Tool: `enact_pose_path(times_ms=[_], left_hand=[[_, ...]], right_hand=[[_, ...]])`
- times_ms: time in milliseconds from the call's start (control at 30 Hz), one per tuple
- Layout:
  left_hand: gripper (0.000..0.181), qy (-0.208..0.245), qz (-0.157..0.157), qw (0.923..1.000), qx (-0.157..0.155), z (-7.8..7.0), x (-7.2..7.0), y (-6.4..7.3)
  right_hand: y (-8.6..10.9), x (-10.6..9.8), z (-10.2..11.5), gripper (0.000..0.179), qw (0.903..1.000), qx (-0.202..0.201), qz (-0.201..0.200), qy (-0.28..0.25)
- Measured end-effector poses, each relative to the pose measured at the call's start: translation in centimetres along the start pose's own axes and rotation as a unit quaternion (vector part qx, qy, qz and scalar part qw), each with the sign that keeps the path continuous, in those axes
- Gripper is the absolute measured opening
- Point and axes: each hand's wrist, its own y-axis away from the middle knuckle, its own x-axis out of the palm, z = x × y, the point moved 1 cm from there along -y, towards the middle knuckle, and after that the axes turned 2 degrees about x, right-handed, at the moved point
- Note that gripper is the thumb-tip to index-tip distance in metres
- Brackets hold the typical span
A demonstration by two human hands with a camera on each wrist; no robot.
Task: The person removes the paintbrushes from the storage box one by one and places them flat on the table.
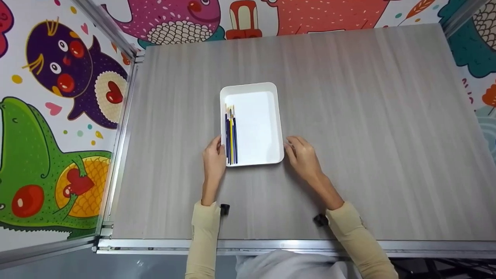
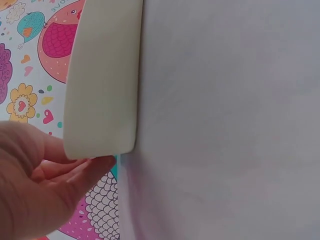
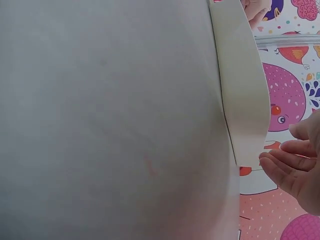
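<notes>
A white rectangular tray (image 1: 257,128) lies on the grey table, its long side running away from me. Several thin paintbrushes (image 1: 231,139) with dark blue and yellow handles lie side by side along its left inner wall, bristles pointing away. My left hand (image 1: 214,157) holds the tray's left wall near the front corner; in the left wrist view its fingertips (image 2: 107,162) meet the end of the pale tray wall (image 2: 102,85), and the thumb tip is hidden. Beside the right wall, my right hand (image 1: 304,157) has relaxed, slightly bent fingers around nothing, close to the tray.
The wood-grained table (image 1: 372,128) spreads out around the tray. A metal rail (image 1: 271,245) runs along its front edge. Printed cartoon panels (image 1: 69,128) stand to the left, back and right. Small black wrist-worn devices (image 1: 321,220) sit by the sleeves.
</notes>
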Motion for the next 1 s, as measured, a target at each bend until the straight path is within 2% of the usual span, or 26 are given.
enact_pose_path(times_ms=[300,567,767,1000], left_hand=[[0.036,-0.008,0.009,0.9999,-0.006,0.2,-0.2,0.1],[0.036,-0.031,-0.002,0.9995,0.005,0.0,-0.2,0.3],[0.036,-0.039,0.005,0.9992,-0.001,-0.2,0.2,0.3],[0.035,-0.044,0.001,0.9990,0.003,-0.2,0.1,0.3]], right_hand=[[-0.9,0.5,0.7,0.015,0.9999,-0.013,0.004,0.003],[-1.8,1.4,1.6,0.013,0.9993,-0.031,0.020,0.008],[-1.9,1.9,1.7,0.009,0.9990,-0.034,0.027,0.005],[-2.0,2.8,2.1,0.007,0.9979,-0.044,0.045,0.015]])
